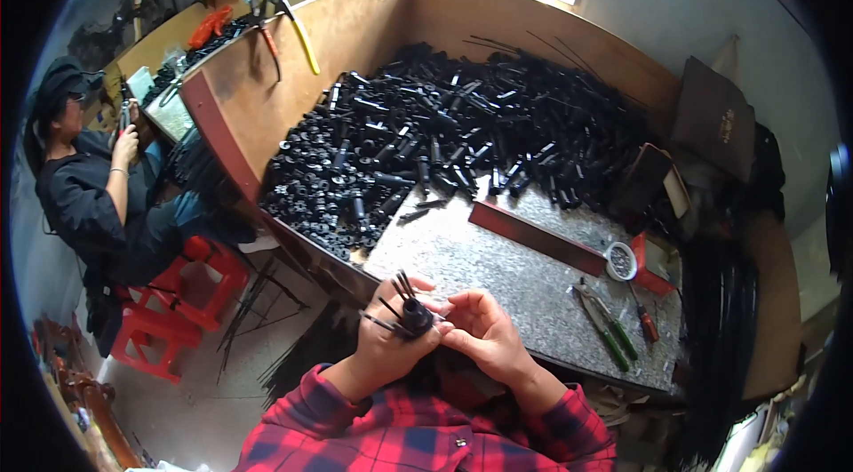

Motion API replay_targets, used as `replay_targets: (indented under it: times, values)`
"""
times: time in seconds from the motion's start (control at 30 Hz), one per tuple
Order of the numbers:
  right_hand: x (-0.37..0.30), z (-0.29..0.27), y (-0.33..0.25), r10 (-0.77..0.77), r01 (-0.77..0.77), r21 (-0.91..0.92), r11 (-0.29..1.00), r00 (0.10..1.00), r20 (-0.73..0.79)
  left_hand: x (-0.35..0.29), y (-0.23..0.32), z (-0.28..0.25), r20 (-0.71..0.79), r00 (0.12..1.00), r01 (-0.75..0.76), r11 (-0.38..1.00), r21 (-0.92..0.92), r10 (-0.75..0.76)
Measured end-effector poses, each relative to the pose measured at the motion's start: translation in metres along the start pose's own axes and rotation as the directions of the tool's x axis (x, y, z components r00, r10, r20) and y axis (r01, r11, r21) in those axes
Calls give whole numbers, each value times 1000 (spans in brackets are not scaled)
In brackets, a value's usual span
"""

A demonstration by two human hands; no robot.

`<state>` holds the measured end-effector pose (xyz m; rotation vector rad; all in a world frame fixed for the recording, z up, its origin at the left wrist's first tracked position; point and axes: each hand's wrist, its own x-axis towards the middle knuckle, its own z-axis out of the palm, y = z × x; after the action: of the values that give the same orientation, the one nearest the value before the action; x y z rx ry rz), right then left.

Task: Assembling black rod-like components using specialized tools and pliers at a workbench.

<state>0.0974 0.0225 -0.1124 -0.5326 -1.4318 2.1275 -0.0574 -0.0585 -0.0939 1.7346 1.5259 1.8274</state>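
Observation:
Just in front of my chest, my left hand [387,354] is closed around a black round part [416,316] with several thin black rods fanning out from it. The fingers of my right hand [488,340] are pinched together close against the right side of that part. Whatever lies between those fingertips is too small to make out. Both hands hover at the near edge of a grey speckled slab [435,245].
Black tubular parts [462,116] are heaped behind the slab within wooden boards. On it lie a dark red bar [537,238], a white cup of small pieces [620,261], green-handled pliers [606,330] and a screwdriver [649,324]. At left sits another person [89,196] by red stools [155,339].

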Motion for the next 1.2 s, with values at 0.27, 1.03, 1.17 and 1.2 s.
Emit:
replay_targets:
  times: [0.27,1.03,1.17,1.2]
  values:
    - [-68,-57,-32,-100,16,-388,921,975,-198,-3,-2,28,322,914,405,589,-700,-246]
    - [-135,-151,-48,-408,-346,-871,-348,893,-191,2,-24,20,222,953,292,808,-511,-204]
    - [-117,-157,-48,-461,-264,-762,-591,886,52,12,-8,6,324,907,409,749,-520,-270]
    - [-112,-150,-57,-415,-218,-714,-665,903,110,7,-13,8,347,903,413,742,-528,-255]
